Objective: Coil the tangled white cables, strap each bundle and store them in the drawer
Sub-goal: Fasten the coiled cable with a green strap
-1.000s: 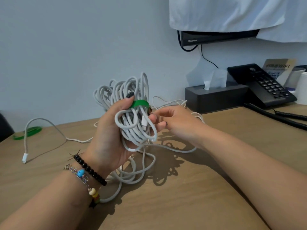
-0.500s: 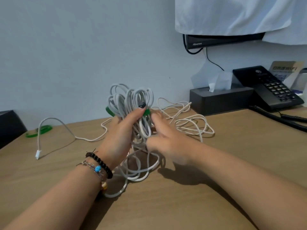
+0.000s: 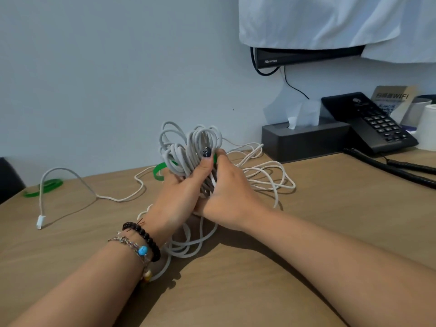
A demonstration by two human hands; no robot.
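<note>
While both hands meet over the wooden desk (image 3: 259, 291), the only readable writing sits to the right of the cable bundle (image 3: 188, 149): "Hisense" on the black monitor (image 3: 306, 56) under a white cloth (image 3: 330, 20), and "WIFI" on a card (image 3: 391, 97) behind the black phone (image 3: 368, 123). The other print on that card is too small to read.

Far left of the bundle, a green strap (image 3: 44, 186) lies on the desk beside a loose cable end with a white plug (image 3: 40, 221). The left hand (image 3: 179, 199), with bead bracelets (image 3: 141, 241) at its wrist, grips the coiled white bundle upright, its thumb with a dark nail pressed across the loops. A second green strap (image 3: 160, 171) circles the bundle, one end jutting out to the left. The right hand (image 3: 231, 192) is closed against the bundle's right side, fingertips pinching the strap beside the left thumb. Half a second earlier that hand sat lower; a second earlier the bundle was held higher. Uncoiled cable loops (image 3: 269, 178) lie on the desk to the right of the bundle and beneath it, and a dark tissue box (image 3: 304, 140) stands farther right.
</note>
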